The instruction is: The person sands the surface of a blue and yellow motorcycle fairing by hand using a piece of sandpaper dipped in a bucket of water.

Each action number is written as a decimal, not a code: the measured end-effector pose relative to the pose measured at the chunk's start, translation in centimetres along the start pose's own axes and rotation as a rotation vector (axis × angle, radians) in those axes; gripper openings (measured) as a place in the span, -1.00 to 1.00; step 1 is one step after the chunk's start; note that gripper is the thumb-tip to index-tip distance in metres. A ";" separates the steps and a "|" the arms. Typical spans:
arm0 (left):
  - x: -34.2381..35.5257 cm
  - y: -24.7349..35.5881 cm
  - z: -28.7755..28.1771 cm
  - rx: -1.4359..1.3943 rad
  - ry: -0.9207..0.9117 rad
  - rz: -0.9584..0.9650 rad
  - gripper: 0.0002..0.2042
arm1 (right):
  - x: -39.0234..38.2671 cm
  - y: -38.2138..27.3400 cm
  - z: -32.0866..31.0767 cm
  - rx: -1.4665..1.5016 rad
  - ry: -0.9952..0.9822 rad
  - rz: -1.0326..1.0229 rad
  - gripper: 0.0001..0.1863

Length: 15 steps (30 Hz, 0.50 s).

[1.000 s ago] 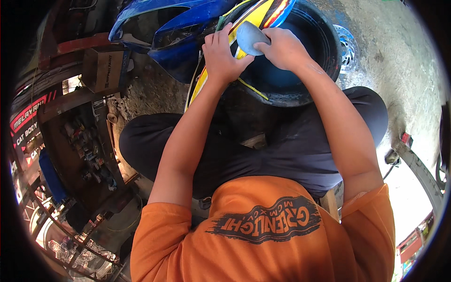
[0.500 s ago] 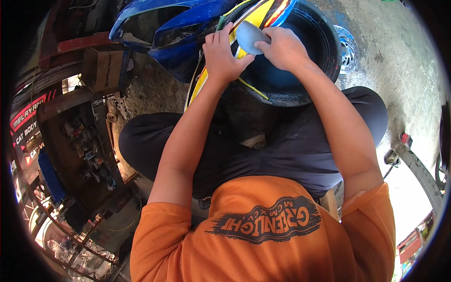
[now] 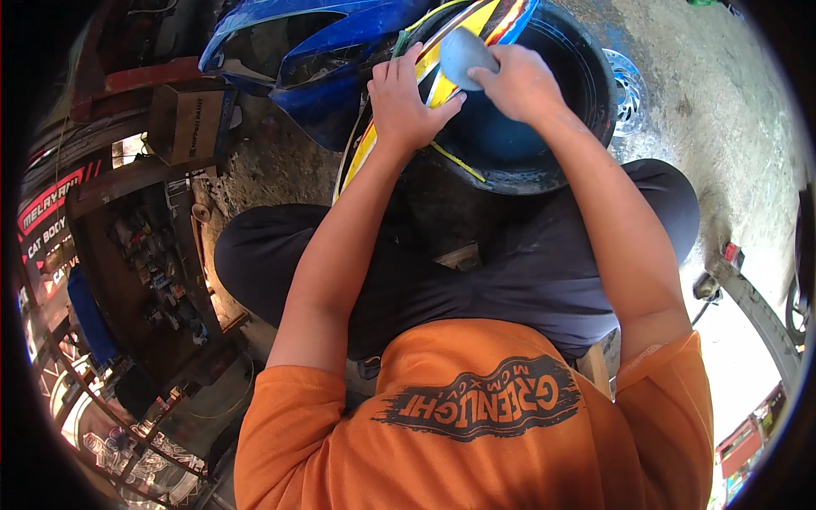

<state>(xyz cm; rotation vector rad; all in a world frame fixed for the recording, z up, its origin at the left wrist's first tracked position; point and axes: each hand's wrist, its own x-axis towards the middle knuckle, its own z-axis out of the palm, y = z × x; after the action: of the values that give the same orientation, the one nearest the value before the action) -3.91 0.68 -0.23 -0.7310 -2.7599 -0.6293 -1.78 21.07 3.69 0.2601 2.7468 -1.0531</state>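
A long yellow panel (image 3: 484, 24) with red, white and blue stripes lies slanted across the edge of a round black tub (image 3: 605, 102). My left hand (image 3: 401, 110) is wrapped over the panel's middle, fingers on its far side and thumb pointing right. Pinched in my right hand (image 3: 527, 85) is a rounded, thin grey-blue sheet (image 3: 463, 58), perhaps sandpaper. It lies against the panel's face, just right of my left hand. Dark liquid appears to fill the tub under my hands. The panel's lower end reaches down beside my left forearm.
Left of the panel rests a glossy blue body panel (image 3: 319, 110). A brake disc (image 3: 627, 92) lies on the concrete right of the tub. Farther left stand a cardboard box (image 3: 195, 127) and a brown wooden case (image 3: 127, 280) holding small items. My crossed legs (image 3: 544, 272) are close below the tub.
My right hand and the grey-blue sheet have shifted slightly right along the panel. The left hand keeps its hold, almost unmoved.
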 end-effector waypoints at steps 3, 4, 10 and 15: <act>0.0 -0.1 -0.1 0.013 -0.008 0.011 -0.10 | -0.4 -0.3 0.4 -0.041 -0.006 -0.050 -0.60; 0.0 -0.1 -0.1 0.013 -0.009 0.010 -0.10 | -0.1 -0.3 0.1 -0.030 -0.019 -0.031 -0.60; 0.0 0.0 -0.1 -0.004 -0.010 -0.003 -0.10 | -0.3 -0.3 -0.2 -0.019 -0.002 -0.021 -0.59; 0.0 0.2 -0.1 -0.012 -0.016 -0.009 -0.10 | 0.5 0.9 0.1 0.042 0.140 -0.025 -0.61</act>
<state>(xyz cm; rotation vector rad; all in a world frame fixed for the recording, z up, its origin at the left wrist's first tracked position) -3.82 0.73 -0.04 -0.7304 -2.7775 -0.6456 -2.08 21.74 2.86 0.3177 2.8606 -1.1407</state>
